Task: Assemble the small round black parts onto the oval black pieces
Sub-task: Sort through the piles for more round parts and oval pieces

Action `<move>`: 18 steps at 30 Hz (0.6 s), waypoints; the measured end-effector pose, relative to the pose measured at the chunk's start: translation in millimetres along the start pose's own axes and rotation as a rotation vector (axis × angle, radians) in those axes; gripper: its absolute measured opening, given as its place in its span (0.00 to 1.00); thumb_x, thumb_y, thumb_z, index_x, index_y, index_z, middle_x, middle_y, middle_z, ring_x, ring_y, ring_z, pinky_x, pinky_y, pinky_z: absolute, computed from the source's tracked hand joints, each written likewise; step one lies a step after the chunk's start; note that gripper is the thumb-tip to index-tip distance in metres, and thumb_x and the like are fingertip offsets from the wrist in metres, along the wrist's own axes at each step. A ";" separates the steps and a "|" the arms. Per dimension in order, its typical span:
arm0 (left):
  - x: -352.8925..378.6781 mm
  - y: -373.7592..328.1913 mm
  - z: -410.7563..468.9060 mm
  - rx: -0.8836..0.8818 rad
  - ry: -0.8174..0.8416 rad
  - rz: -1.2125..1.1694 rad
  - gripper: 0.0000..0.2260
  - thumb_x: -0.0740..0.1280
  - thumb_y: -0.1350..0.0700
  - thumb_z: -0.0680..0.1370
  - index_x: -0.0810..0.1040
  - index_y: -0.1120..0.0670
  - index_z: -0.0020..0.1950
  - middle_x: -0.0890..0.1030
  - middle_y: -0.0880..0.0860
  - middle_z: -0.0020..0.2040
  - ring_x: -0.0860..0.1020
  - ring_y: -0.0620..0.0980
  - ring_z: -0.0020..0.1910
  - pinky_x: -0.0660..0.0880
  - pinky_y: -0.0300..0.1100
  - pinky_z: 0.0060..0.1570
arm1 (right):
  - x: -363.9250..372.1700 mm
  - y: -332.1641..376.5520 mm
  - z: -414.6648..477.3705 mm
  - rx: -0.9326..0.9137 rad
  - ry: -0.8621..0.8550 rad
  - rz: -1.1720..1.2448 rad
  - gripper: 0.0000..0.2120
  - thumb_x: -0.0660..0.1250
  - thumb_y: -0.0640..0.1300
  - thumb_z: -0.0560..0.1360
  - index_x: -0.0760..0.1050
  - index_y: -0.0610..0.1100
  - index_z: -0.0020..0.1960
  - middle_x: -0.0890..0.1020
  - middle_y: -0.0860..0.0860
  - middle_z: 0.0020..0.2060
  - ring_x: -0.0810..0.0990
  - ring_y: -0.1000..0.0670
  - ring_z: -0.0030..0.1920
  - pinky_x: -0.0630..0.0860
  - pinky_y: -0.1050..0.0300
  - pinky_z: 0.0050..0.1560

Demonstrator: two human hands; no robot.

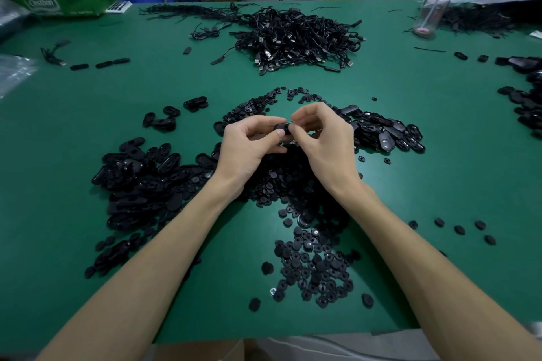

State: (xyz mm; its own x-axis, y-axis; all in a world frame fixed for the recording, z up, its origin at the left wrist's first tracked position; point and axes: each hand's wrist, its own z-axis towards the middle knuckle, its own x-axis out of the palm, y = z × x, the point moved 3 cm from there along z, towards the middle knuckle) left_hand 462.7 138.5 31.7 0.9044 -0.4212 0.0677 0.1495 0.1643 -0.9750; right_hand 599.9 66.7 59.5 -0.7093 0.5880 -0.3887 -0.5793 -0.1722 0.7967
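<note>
The hands (249, 141) (319, 138) hide most of the black piece (282, 127) pinched between them; its shape is unclear.

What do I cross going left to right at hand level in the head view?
A heap of oval pieces → left hand → held black piece, pinched by both hands → right hand → second heap of oval pieces → black parts at the right edge.

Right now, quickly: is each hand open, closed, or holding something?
Left hand: closed, pinching the oval black piece.
Right hand: closed, pinching that piece's other end; anything else in its grip cannot be told.
</note>
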 end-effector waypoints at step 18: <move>-1.6 -0.4 -1.4 -0.008 -0.028 -0.024 0.09 0.73 0.68 0.77 0.83 0.65 0.57 0.88 0.57 0.47 0.87 0.52 0.46 0.83 0.42 0.49 | 3.1 -1.8 -1.4 0.015 0.004 0.006 0.04 0.73 0.37 0.76 0.81 0.43 0.49 0.84 0.55 0.41 0.81 0.58 0.42 0.77 0.66 0.44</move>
State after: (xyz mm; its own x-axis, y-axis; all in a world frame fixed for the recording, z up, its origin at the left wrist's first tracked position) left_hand 460.7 137.9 31.7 0.9114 -0.3999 0.0971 0.1684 0.1472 -0.9747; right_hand 598.2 67.7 56.3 -0.7144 0.5841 -0.3853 -0.5686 -0.1636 0.8062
